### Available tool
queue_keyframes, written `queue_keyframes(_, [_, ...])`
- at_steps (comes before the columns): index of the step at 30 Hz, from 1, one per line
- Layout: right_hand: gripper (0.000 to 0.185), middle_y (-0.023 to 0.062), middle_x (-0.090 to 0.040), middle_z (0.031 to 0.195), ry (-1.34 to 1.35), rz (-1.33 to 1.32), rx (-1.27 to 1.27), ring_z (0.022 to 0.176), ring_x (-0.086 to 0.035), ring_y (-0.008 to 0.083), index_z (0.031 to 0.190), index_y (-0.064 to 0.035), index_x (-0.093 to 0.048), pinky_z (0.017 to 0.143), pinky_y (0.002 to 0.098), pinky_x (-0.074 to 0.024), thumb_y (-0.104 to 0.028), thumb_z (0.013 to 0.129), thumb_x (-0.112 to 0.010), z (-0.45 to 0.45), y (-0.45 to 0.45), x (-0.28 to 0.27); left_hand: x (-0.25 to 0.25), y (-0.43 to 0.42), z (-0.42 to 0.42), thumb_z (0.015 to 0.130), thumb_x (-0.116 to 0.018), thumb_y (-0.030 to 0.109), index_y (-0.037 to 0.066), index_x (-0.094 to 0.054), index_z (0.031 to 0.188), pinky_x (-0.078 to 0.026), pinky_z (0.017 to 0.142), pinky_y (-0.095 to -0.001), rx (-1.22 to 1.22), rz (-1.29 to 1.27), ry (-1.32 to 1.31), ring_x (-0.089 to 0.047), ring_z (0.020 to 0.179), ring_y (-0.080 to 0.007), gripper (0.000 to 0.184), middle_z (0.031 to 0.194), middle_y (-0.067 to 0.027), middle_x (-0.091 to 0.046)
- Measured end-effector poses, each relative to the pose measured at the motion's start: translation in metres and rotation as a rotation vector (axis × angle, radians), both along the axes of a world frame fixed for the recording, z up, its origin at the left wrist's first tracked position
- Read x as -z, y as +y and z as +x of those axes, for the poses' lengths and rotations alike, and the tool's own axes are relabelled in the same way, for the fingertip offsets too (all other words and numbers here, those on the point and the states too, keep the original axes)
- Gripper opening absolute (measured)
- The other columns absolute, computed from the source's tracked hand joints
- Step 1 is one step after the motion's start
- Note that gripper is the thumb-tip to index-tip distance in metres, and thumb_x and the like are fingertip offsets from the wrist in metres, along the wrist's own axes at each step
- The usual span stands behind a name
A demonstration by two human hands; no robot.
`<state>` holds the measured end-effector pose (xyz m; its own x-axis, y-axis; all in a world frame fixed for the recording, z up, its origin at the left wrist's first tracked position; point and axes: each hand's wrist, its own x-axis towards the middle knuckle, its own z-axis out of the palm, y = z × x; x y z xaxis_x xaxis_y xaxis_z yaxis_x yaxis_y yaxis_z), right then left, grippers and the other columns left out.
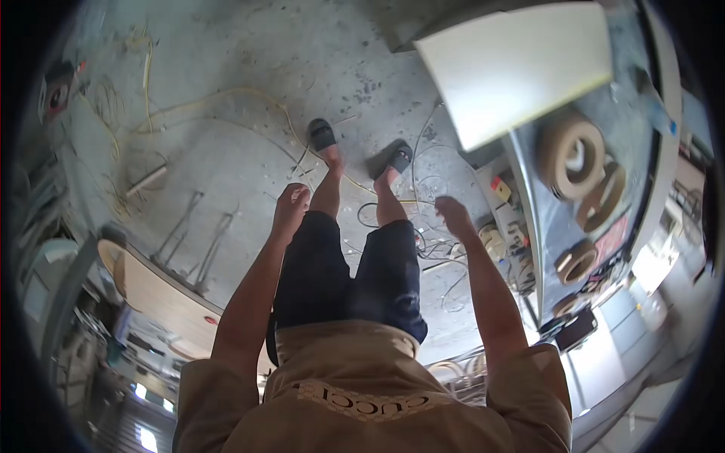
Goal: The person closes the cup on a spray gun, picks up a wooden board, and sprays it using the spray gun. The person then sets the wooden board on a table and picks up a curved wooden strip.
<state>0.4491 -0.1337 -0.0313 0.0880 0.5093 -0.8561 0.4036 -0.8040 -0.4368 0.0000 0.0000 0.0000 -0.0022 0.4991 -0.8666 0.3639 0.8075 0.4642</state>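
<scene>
In the head view, the left hand [291, 209] is hanging beside the left knee with its fingers loosely curling, and the right hand [455, 217] is hanging out beyond the right knee, half bent — whether either is holding anything, I cannot tell. A yellow cable [242, 90] is lying on the concrete floor [249, 45], its long axis curving from the left past the left sandal [322, 134] and pointing toward the right hand's side. On the metal table [540, 226], a big brown roll [555, 155] is resting — something pale is showing inside its hole.
</scene>
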Motion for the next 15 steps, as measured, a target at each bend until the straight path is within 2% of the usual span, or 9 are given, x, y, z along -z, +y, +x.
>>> queue_keyframes(1, [0.034,0.0072,-0.073,0.100,0.047,-0.042,0.119,0.092,-0.072,0.0170,0.118,-0.0059,-0.069,0.077,0.0344,-0.0559,-0.036,0.104,-0.061,0.015,0.008,0.009,-0.012,-0.014,0.017,0.101,-0.064,0.026,0.006,-0.063,0.121,-0.051,0.072,-0.0272,-0.084,-0.054,-0.020,-0.064,0.081,-0.0129,0.029,0.100,-0.0049,-0.068])
queue_keyframes(2, [0.033,0.0055,-0.072,0.097,0.056,-0.001,0.126,0.086,-0.071,0.0155,0.119,-0.0047,-0.068,0.069,0.0329,-0.0545,-0.033,0.105,-0.059,0.033,0.012,0.026,-0.024,-0.026,0.033,0.101,-0.064,0.026,0.003,-0.063,0.120,-0.050,0.071,-0.0266,-0.166,-0.107,-0.039,-0.063,0.081,-0.0117,0.030,0.100,-0.0036,-0.068])
queue_keyframes(3, [0.031,0.0059,-0.073,0.097,0.045,-0.008,0.174,0.084,-0.071,0.0166,0.119,-0.0042,-0.068,0.068,0.0332,-0.0545,-0.030,0.104,-0.059,-0.028,0.081,0.089,0.049,-0.002,-0.007,0.101,-0.064,0.026,0.003,-0.063,0.120,-0.050,0.071,-0.0266,-0.197,-0.099,-0.024,-0.063,0.081,-0.0117,0.030,0.100,-0.0036,-0.068])
queue_keyframes(5, [0.031,0.0065,-0.073,0.096,-0.011,-0.080,0.176,0.081,-0.071,0.0175,0.118,-0.0031,-0.069,0.069,0.0322,-0.0546,-0.029,0.103,-0.061,-0.028,0.108,0.141,0.071,-0.014,0.010,0.101,-0.063,0.026,0.001,-0.062,0.120,-0.050,0.071,-0.0262,-0.258,-0.060,-0.071,-0.062,0.081,-0.0110,0.031,0.097,-0.0029,-0.067])
queue_keyframes(7, [0.032,0.0070,-0.073,0.095,-0.028,-0.039,0.063,0.080,-0.071,0.0173,0.116,-0.0018,-0.070,0.069,0.0309,-0.0546,-0.030,0.101,-0.064,-0.014,0.102,0.240,0.089,-0.020,0.018,0.102,-0.063,0.024,0.001,-0.063,0.122,-0.050,0.075,-0.0266,-0.331,-0.047,-0.100,-0.063,0.085,-0.0107,0.030,0.101,-0.0040,-0.067])
queue_keyframes(9, [0.033,0.0070,-0.073,0.092,-0.031,-0.014,0.043,0.078,-0.070,0.0167,0.115,-0.0013,-0.070,0.068,0.0302,-0.0543,-0.030,0.099,-0.066,0.007,0.102,0.305,0.111,-0.031,0.029,0.102,-0.064,0.022,0.000,-0.064,0.118,-0.050,0.077,-0.0265,-0.322,-0.088,-0.160,-0.062,0.086,-0.0103,0.027,0.101,-0.0036,-0.067])
queue_keyframes(11, [0.040,0.0089,-0.074,0.096,-0.098,-0.025,0.027,0.081,-0.069,0.0185,0.116,-0.0031,-0.070,0.069,0.0330,-0.0525,-0.038,0.100,-0.062,0.031,0.105,0.363,0.127,-0.029,0.037,0.102,-0.064,0.019,0.001,-0.063,0.115,-0.051,0.081,-0.0296,-0.117,-0.049,-0.233,-0.062,0.089,-0.0116,0.022,0.102,-0.0031,-0.065])
queue_keyframes(13, [0.037,0.0076,-0.074,0.092,-0.171,-0.057,0.075,0.081,-0.069,0.0172,0.116,-0.0026,-0.071,0.070,0.0328,-0.0532,-0.035,0.099,-0.064,0.048,0.122,0.407,0.124,-0.018,0.053,0.099,-0.066,0.018,0.003,-0.063,0.118,-0.051,0.084,-0.0320,-0.068,-0.013,-0.198,-0.065,0.092,-0.0166,0.024,0.100,-0.0066,-0.068])
queue_keyframes(15, [0.035,0.0045,-0.070,0.083,-0.329,0.004,-0.107,0.078,-0.067,0.0163,0.112,-0.0037,-0.071,0.070,0.0325,-0.0526,-0.035,0.099,-0.065,0.086,0.137,0.455,0.132,-0.010,0.055,0.098,-0.068,0.019,0.003,-0.062,0.120,-0.051,0.090,-0.0346,0.034,0.004,-0.249,-0.066,0.095,-0.0203,0.028,0.104,-0.0091,-0.068])
